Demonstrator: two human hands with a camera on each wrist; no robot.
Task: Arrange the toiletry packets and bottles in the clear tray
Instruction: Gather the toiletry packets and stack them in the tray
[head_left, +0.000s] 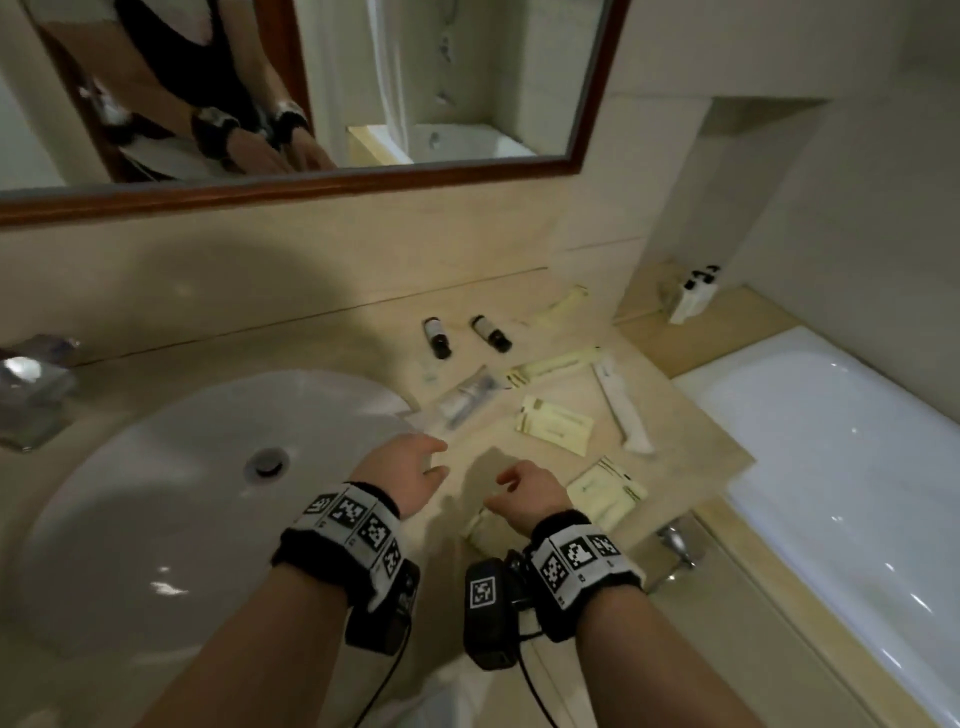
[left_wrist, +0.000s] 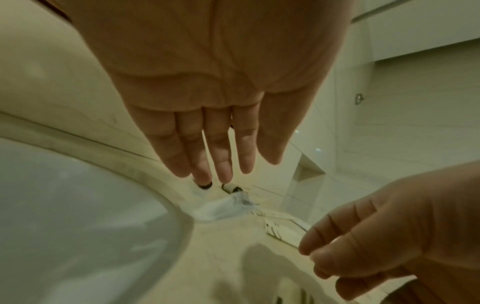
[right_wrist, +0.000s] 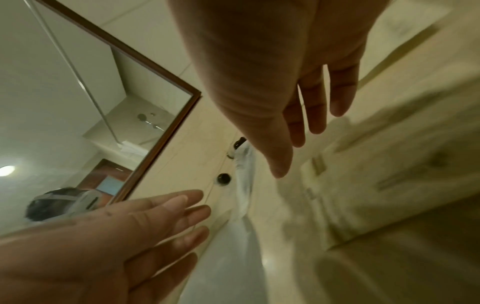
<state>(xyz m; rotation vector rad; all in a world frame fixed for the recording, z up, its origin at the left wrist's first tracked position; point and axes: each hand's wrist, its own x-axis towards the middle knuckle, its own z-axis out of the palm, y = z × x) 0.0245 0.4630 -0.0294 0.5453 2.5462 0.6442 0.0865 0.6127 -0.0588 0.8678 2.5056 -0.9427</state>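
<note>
Two small dark bottles (head_left: 436, 338) (head_left: 491, 332) lie on the beige counter (head_left: 322, 332) behind the hands. A clear wrapped tube (head_left: 467, 395) lies by the sink rim on what looks like the clear tray (left_wrist: 221, 207); its outline is hard to make out. Pale yellow packets (head_left: 553, 423) (head_left: 605, 488) (head_left: 553, 364) and a long white packet (head_left: 621, 405) are scattered to the right. My left hand (head_left: 415, 465) hovers flat, fingers (left_wrist: 223, 156) straight, holding nothing. My right hand (head_left: 524, 493) hovers beside it, fingers (right_wrist: 315, 115) relaxed, empty, above another pale packet (head_left: 483, 530).
A white sink basin (head_left: 182, 493) with a chrome tap (head_left: 26, 384) fills the left. A white bathtub (head_left: 831, 441) lies beyond the counter's right edge. A framed mirror (head_left: 311, 104) hangs on the wall. Small white bottles (head_left: 693, 296) stand in the tub corner.
</note>
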